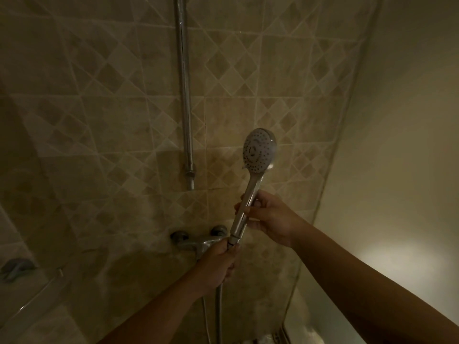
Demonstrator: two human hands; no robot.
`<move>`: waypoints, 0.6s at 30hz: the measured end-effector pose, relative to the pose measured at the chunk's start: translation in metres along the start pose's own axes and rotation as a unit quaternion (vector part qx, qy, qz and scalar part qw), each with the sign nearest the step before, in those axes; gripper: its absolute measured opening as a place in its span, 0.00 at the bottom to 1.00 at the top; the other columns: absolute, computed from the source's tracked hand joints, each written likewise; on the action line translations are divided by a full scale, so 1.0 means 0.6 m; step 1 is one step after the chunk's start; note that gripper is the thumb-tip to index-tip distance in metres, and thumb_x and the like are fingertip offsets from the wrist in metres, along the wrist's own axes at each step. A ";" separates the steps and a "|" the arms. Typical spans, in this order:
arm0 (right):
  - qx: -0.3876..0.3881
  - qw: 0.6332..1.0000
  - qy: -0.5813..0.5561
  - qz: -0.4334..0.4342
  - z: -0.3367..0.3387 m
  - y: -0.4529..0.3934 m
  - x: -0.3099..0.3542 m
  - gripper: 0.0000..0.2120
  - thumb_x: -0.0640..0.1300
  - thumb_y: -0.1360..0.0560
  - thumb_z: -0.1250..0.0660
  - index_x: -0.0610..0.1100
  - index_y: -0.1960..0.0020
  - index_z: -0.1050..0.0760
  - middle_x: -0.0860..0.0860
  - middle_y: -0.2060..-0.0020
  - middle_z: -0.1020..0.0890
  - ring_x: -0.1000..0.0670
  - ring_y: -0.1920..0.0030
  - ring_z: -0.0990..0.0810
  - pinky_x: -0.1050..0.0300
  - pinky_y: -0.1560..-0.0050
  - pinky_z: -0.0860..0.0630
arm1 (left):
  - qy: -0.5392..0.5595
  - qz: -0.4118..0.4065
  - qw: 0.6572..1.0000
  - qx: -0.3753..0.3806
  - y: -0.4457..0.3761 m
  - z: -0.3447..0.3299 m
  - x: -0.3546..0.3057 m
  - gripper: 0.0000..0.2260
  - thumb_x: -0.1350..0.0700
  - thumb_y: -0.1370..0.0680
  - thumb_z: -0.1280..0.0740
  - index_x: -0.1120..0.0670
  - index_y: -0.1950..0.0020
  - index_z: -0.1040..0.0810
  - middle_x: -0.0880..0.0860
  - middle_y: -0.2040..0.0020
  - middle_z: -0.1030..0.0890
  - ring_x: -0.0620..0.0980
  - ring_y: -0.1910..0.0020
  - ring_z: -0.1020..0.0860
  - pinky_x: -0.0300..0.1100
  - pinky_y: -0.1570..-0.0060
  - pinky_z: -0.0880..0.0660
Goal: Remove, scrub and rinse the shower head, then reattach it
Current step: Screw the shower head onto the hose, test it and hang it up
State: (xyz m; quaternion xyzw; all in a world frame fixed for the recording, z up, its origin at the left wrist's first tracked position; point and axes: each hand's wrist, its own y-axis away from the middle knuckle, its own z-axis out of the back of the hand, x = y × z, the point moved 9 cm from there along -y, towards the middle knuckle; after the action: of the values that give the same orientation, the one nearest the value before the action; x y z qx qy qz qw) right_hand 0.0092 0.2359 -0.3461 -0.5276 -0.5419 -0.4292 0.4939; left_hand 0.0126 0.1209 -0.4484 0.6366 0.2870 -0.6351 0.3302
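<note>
Shower head (258,151) held up in front of the tiled wall (99,120), spray face turned this way. Right hand (269,219) wrapped round the shiny handle, fingers curled tight on it. Left hand (218,265) just below, fingers gripping the hose (218,316) end where it joins the handle. Tap (198,240) behind the left hand. Metal pipe (185,95) running up the wall

Two bare forearms, no sleeves anywhere below the frame edge. Nothing worn on the left hand (218,263) or the right hand (269,217): no rings, watch, gloves at either wrist.
</note>
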 end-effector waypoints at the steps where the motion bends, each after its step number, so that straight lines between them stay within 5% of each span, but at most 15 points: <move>1: -0.009 1.000 0.011 0.003 0.000 -0.001 0.000 0.12 0.36 0.27 0.29 0.44 0.46 0.25 0.45 0.50 0.17 0.49 0.50 0.16 0.57 0.55 0.21 | -0.003 -0.001 1.000 0.002 0.002 -0.001 0.000 0.09 0.55 0.17 0.42 0.53 0.56 0.30 0.44 0.75 0.33 0.42 0.77 0.37 0.36 0.76 0.39; 9: 0.024 1.000 0.003 0.004 -0.004 -0.001 -0.010 0.14 0.32 0.27 0.31 0.42 0.43 0.26 0.46 0.51 0.17 0.47 0.48 0.17 0.53 0.52 0.20 | 0.001 0.003 1.000 0.014 0.002 0.003 0.015 0.09 0.53 0.17 0.42 0.51 0.57 0.30 0.44 0.74 0.33 0.42 0.77 0.37 0.37 0.76 0.39; 14: -0.074 0.984 0.159 0.024 0.003 -0.004 -0.004 0.15 0.38 0.30 0.26 0.42 0.46 0.26 0.46 0.57 0.21 0.52 0.60 0.19 0.62 0.62 0.22 | -0.011 0.012 1.000 0.002 -0.002 0.005 0.026 0.08 0.53 0.18 0.41 0.52 0.56 0.30 0.44 0.74 0.33 0.41 0.78 0.37 0.35 0.78 0.39; 18: -0.054 0.995 0.084 -0.023 0.009 -0.004 -0.030 0.16 0.38 0.27 0.29 0.43 0.41 0.28 0.46 0.51 0.20 0.50 0.52 0.18 0.54 0.52 0.21 | -0.014 0.013 1.000 -0.007 -0.001 0.007 0.026 0.08 0.53 0.18 0.40 0.53 0.55 0.29 0.44 0.74 0.31 0.41 0.77 0.35 0.35 0.76 0.37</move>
State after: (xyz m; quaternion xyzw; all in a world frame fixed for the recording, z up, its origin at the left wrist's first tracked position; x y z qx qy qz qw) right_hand 0.0058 0.2386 -0.3649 -0.5031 -0.4865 -0.5119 0.4981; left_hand 0.0097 0.1171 -0.4641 0.6286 0.2790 -0.6377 0.3470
